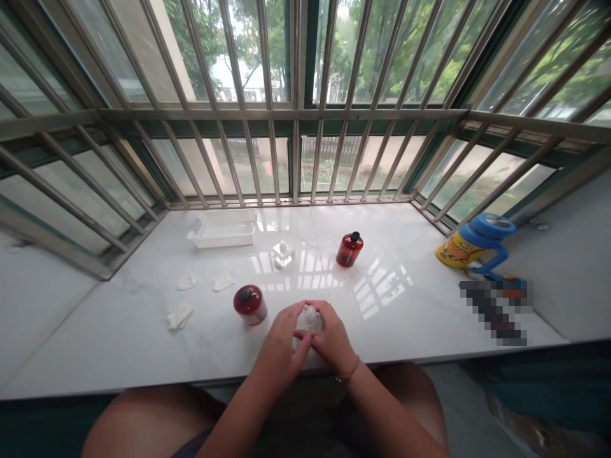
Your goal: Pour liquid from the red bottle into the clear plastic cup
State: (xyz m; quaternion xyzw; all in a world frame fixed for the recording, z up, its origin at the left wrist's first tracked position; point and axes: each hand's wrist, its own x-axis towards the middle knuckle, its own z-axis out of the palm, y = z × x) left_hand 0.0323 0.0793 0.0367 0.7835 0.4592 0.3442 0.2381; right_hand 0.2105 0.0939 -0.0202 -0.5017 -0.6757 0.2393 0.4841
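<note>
Near the counter's front edge, my left hand (281, 337) and my right hand (331, 336) close around a small clear glass bottle (310, 317) from both sides. The bottle's rounded top shows between my fingers, while its lower part is mostly hidden. To the left of my left hand stands a dark red bottle (250, 305) with a black cap. Beyond my hands is another small clear glass bottle (283, 254) with a round stopper. A second red bottle (350, 250) with a black cap stands upright farther back on the right.
Crumpled white tissues (180, 316) lie on the left of the white counter (119, 343). At the back left sits a white perforated basket (224, 240). A blue and yellow cup (470, 242) with a handle is at the right, near a blurred dark object (494, 315). Window bars close off the back.
</note>
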